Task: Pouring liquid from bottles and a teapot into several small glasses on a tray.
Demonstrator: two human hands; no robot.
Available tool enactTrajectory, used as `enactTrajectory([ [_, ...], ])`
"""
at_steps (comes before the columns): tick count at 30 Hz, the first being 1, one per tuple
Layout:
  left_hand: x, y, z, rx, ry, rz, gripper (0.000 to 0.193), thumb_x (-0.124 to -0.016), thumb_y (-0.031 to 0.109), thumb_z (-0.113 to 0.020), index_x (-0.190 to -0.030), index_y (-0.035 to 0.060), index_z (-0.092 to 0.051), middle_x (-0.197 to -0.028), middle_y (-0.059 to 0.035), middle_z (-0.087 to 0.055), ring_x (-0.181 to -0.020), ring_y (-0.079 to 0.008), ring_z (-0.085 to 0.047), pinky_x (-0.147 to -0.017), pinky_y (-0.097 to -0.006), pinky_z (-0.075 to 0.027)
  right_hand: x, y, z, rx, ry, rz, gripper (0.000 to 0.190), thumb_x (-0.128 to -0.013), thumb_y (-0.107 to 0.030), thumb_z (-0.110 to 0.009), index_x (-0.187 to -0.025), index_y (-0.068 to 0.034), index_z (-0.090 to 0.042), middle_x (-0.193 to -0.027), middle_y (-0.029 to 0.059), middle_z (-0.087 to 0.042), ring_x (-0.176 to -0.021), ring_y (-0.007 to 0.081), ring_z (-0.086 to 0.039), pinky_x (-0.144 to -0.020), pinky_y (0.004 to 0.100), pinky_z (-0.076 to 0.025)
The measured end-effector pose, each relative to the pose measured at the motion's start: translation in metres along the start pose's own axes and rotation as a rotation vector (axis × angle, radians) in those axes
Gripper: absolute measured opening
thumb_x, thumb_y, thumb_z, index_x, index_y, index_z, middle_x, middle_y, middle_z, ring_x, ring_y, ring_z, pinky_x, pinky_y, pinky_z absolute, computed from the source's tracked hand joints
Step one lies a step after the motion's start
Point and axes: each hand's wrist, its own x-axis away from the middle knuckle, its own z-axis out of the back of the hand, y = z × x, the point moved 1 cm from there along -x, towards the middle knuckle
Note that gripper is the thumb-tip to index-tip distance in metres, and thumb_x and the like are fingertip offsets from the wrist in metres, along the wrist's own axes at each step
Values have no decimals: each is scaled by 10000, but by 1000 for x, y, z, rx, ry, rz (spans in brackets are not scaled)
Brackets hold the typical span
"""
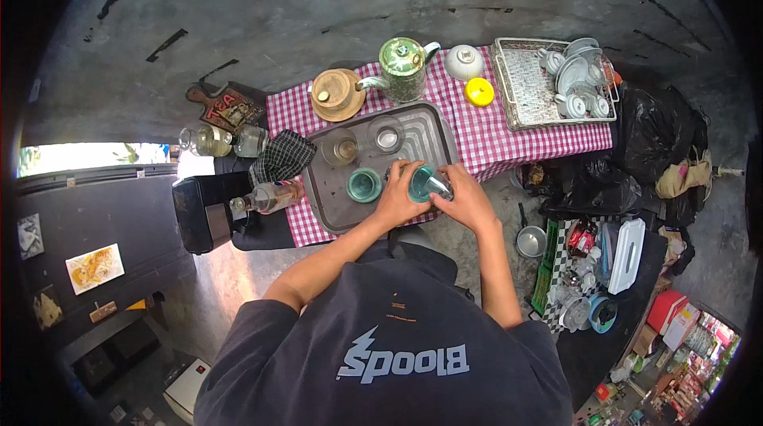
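Note:
My left hand grips a teal glass above the near right edge of a brown serving tray. In my right hand is a clear glass, tilted with one end at the teal glass; whether it sits partly inside cannot be told. A second teal glass stands on the tray, left of my left hand. Farther back on the tray are a clear glass with a brownish look and another clear glass.
Behind the tray stand a green patterned teapot, a wooden lidded pot, a white bowl and a yellow lid. A wicker tray holds cups and saucers at right. A bottle and checked cloth lie left.

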Motion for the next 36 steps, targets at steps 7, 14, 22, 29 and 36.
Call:
enactTrajectory([
  [7, -7, -17, -18, -19, -67, 70, 800, -638, 186, -803, -1362, 79, -479, -1277, -172, -468, -1195, -396, -532, -988, -457, -470, 3, 32, -23, -37, 37, -54, 552, -774, -222, -743, -1227, 26, -552, -1117, 211, -573, -1062, 405, -584, -895, 448, -488],
  [14, -15, -29, -26, -58, -117, 21, 776, -664, 174, -795, -1360, 58, -474, -1358, -171, -471, -1251, -382, -508, -1025, -447, -443, 4, 46, -32, -116, 11, -89, 543, -779, -209, -732, -1234, 17, -540, -1148, 208, -568, -1082, 402, -583, -912, 450, -484],
  [22, -21, -40, -30, -129, -89, 30, 864, -662, 210, -827, -1392, 24, -404, -1379, -209, -471, -1292, -399, -469, -1074, -455, -404, 0, 45, -30, -167, 17, -103, 504, -770, -157, -726, -1202, 1, -518, -1164, 202, -571, -1101, 391, -579, -915, 435, -485],
  [29, -18, -38, -26, -201, -86, 110, 849, -674, 199, -823, -1374, 5, -383, -1322, -235, -497, -1221, -426, -514, -1009, -480, -437, -11, 40, -30, -209, -27, -94, 512, -754, -121, -732, -1201, -2, -513, -1169, 196, -573, -1112, 393, -573, -917, 433, -480],
  [36, -12, -25, -13, -266, -85, 82, 874, -683, 174, -821, -1402, 4, -355, -1348, -240, -470, -1247, -436, -489, -1032, -479, -430, -14, 26, -26, -242, 15, -51, 516, -752, -110, -747, -1199, 1, -514, -1148, 177, -573, -1073, 352, -591, -885, 399, -495],
])
